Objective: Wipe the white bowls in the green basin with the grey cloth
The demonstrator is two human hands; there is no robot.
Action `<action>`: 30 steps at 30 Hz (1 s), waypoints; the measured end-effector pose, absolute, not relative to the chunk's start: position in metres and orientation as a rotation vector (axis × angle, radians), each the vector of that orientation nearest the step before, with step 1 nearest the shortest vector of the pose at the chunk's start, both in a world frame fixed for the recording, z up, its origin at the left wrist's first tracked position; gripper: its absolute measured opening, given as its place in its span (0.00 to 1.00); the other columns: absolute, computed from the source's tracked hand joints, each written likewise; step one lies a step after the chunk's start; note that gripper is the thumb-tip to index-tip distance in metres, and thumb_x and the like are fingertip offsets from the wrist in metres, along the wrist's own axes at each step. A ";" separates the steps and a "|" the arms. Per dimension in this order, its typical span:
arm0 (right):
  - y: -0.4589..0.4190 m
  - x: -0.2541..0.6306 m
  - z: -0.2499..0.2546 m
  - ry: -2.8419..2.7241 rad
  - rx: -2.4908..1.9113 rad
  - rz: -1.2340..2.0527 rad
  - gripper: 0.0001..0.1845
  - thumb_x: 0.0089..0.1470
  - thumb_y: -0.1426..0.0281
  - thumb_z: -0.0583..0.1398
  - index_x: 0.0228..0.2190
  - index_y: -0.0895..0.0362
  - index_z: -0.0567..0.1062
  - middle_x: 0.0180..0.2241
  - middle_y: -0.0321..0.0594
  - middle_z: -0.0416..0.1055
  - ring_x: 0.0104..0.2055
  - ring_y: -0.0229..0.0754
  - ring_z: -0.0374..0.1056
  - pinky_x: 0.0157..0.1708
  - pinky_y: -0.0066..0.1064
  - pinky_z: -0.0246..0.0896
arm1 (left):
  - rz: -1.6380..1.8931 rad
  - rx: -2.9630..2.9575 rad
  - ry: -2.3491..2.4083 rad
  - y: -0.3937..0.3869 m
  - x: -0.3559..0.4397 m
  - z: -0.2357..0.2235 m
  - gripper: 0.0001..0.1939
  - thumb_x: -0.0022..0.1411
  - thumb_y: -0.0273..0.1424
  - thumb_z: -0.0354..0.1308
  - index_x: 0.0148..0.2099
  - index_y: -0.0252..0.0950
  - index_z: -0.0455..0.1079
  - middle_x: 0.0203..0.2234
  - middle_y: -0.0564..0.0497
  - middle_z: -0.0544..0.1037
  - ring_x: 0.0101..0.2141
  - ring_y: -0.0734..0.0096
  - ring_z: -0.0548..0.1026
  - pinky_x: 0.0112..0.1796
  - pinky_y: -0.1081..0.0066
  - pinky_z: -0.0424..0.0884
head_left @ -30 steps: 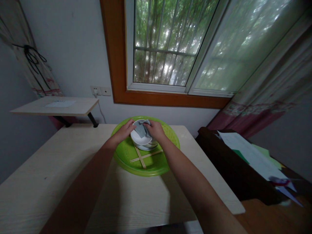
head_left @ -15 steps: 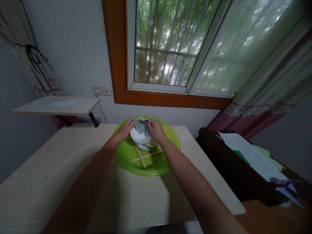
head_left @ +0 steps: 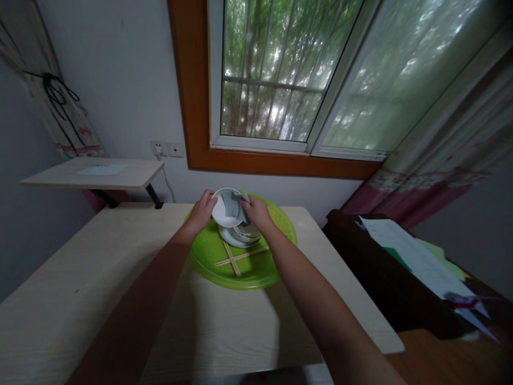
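My left hand (head_left: 202, 210) grips the left rim of a white bowl (head_left: 222, 215), which is tilted toward me. With closed fingers, my right hand (head_left: 256, 210) holds a grey cloth (head_left: 232, 206) against the inside of that bowl. Below it, more white bowls (head_left: 246, 233) sit on a white plate (head_left: 229, 237) in a round green tray (head_left: 204, 266). Two pairs of wooden chopsticks (head_left: 232, 260) lie crossed on the tray in front of the plate. The fingertips of my right hand are partly hidden by the cloth.
The tray stands on a pale wooden table (head_left: 236, 321) below a window (head_left: 288, 80). A small raised shelf (head_left: 132, 175) with a sheet of paper is at the left. To the right, a dark piece of furniture (head_left: 372, 283) carries papers (head_left: 417, 256) and scissors (head_left: 465, 300).
The bowl has moved slightly up and to the left with my left hand, showing more of the stacked bowls. The cloth has shifted inside it.
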State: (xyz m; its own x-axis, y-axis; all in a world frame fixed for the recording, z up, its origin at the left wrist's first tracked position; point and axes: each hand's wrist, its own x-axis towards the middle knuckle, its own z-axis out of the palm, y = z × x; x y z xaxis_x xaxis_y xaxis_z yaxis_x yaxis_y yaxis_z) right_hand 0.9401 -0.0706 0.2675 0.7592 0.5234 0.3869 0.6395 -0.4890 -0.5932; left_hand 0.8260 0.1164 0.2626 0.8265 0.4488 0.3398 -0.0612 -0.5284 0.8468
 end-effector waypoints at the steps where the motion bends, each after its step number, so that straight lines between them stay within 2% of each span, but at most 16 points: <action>1: -0.070 0.940 0.267 -0.870 -2.200 -0.175 0.15 0.67 0.64 0.57 0.39 0.55 0.83 0.36 0.41 0.82 0.39 0.46 0.75 0.42 0.32 0.67 | 0.682 2.045 0.308 0.116 0.825 0.264 0.14 0.68 0.41 0.49 0.49 0.40 0.68 0.36 0.49 0.77 0.38 0.60 0.75 0.40 0.65 0.68; 5: -0.069 0.939 0.263 -0.869 -2.186 -0.050 0.13 0.65 0.65 0.59 0.43 0.53 0.83 0.40 0.41 0.82 0.42 0.47 0.76 0.46 0.34 0.68 | 0.742 2.047 0.363 0.115 0.822 0.268 0.17 0.69 0.42 0.48 0.53 0.40 0.67 0.35 0.47 0.77 0.37 0.58 0.75 0.41 0.62 0.69; 12: -0.070 0.937 0.263 -0.874 -2.164 0.100 0.17 0.59 0.66 0.65 0.49 0.56 0.80 0.48 0.42 0.81 0.47 0.48 0.77 0.48 0.35 0.69 | 0.805 2.042 0.242 0.117 0.822 0.263 0.19 0.69 0.42 0.48 0.56 0.39 0.65 0.43 0.43 0.78 0.42 0.57 0.76 0.45 0.60 0.71; 18: -0.071 0.935 0.268 -0.802 -2.249 0.037 0.14 0.59 0.69 0.65 0.46 0.58 0.82 0.46 0.46 0.82 0.46 0.49 0.78 0.47 0.34 0.69 | 0.715 2.083 0.160 0.114 0.821 0.265 0.19 0.68 0.42 0.49 0.55 0.38 0.65 0.43 0.44 0.79 0.42 0.58 0.76 0.44 0.61 0.70; 26: -0.072 0.938 0.266 -0.822 -2.292 -0.154 0.12 0.63 0.65 0.62 0.42 0.56 0.84 0.41 0.45 0.83 0.43 0.49 0.78 0.45 0.33 0.69 | 0.589 2.094 0.090 0.108 0.819 0.269 0.14 0.64 0.41 0.50 0.47 0.40 0.65 0.36 0.49 0.77 0.37 0.61 0.74 0.38 0.66 0.67; 30: -0.073 0.935 0.268 -0.850 -2.265 -0.229 0.12 0.64 0.63 0.61 0.40 0.55 0.83 0.39 0.44 0.83 0.41 0.48 0.77 0.43 0.33 0.68 | 0.535 2.086 0.049 0.107 0.819 0.268 0.13 0.63 0.41 0.50 0.45 0.40 0.66 0.37 0.50 0.77 0.38 0.62 0.74 0.40 0.66 0.67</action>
State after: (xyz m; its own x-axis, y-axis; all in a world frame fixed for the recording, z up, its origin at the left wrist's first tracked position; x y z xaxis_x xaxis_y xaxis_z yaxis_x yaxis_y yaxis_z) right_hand 0.9353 -0.0732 0.2676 0.7693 0.5114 0.3830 0.6346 -0.5422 -0.5507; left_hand 0.8194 0.1073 0.2680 0.9036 0.2412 0.3541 -0.1733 -0.5501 0.8170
